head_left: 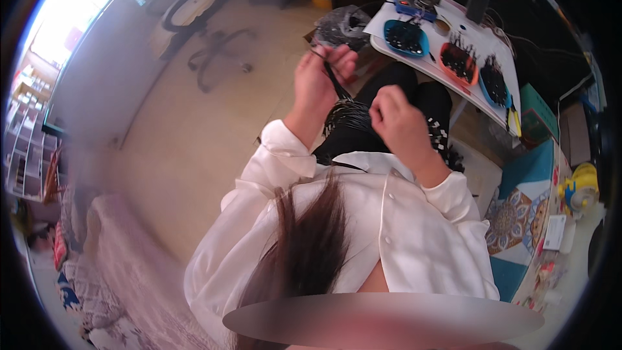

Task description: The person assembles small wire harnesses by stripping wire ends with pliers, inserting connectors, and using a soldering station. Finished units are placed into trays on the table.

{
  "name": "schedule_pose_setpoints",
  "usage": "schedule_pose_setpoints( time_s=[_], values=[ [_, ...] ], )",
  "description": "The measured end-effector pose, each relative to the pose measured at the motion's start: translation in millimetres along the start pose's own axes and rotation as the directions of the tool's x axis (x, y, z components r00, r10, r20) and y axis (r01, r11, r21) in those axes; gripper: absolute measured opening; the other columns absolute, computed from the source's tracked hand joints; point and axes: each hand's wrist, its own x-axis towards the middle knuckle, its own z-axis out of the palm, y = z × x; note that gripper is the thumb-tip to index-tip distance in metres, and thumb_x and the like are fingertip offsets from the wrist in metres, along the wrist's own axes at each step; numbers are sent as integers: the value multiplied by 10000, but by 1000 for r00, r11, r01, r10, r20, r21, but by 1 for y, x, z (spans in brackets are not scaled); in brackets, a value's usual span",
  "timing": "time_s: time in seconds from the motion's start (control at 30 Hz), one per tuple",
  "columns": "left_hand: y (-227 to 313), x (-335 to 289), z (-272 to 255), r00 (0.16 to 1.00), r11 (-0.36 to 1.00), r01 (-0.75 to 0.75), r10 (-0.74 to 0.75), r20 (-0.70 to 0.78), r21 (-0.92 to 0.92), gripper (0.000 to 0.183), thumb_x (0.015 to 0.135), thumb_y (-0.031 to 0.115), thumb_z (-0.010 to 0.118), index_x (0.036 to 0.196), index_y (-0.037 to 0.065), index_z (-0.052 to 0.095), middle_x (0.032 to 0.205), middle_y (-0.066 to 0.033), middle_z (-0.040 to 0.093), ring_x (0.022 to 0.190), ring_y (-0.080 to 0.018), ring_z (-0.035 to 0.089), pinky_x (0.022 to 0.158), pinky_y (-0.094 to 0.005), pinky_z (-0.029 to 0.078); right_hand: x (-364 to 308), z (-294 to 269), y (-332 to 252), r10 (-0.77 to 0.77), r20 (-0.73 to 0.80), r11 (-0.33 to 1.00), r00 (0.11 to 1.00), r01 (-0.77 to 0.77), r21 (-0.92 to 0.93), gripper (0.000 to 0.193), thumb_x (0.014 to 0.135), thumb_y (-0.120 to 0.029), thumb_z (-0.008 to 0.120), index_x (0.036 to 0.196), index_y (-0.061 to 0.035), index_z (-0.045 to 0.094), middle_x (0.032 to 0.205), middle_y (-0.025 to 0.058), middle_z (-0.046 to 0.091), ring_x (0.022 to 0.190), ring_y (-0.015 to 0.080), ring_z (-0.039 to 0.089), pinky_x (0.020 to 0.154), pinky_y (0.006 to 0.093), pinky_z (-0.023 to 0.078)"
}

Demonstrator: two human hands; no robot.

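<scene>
1 bundle of thin, glossy black strands [350,115] lies across the lap [396,78], its upper part gathered into a narrow dark strip that slants up into the left hand [322,76]. Below that strip it fans out into many fine, slightly curved lines running sideways toward the right hand [396,116], where contact cannot be made out. Past that hand, black pieces with small white block-like tips [437,135] sit close together over the thigh; whether they belong to the same strands is hidden.

Whether the right hand [397,116] grips any black strands [350,115] is hidden.
</scene>
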Motion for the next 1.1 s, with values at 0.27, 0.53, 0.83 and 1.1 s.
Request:
schedule_pose_setpoints(
  time_s=[0.27, 0.53, 0.83, 1.1],
  values=[
    [4, -11, 52, 973, 979, -115, 76, 219, 167, 180, 997, 191, 511, 950, 30, 577, 729, -70, 600, 491, -85, 413, 434, -221, 296, -60, -34, -2, 186, 280, 952, 942, -243, 185, 179, 794, -97, 689, 883, -22, 553, 901, 94, 545, 658, 226, 618, 584, 308, 503],
    [-56, -31, 82, 925, 830, -312, 155, 346, 462, 163, 987, 166, 544, 959, 19, 609, 649, 22, 547, 533, -16, 427, 457, -167, 304, -11, -80, 18, 386, -32, 806, 922, -320, 498, 271, 740, 6, 759, 982, -24, 639, 938, 44, 610, 670, 55, 544, 526, 188, 390],
    [-55, -43, 91, 914, 857, -250, 56, 402, 450, 163, 985, 142, 545, 972, -6, 611, 677, 5, 582, 563, -24, 458, 481, -160, 331, 1, -72, 23, 469, -98, 718, 878, -314, 621, 126, 854, -33, 685, 961, -4, 627, 828, 30, 649, 647, 73, 572, 588, 210, 469],
    [-52, -56, 86, 846, 797, -306, -24, 533, 521, 169, 983, 127, 543, 951, -23, 615, 703, -6, 580, 571, -34, 435, 482, -176, 323, -8, -70, 33, 596, -4, 523, 803, -384, 761, 139, 895, -92, 670, 982, 8, 631, 845, 0, 647, 706, 27, 554, 631, 177, 455]
  ],
)
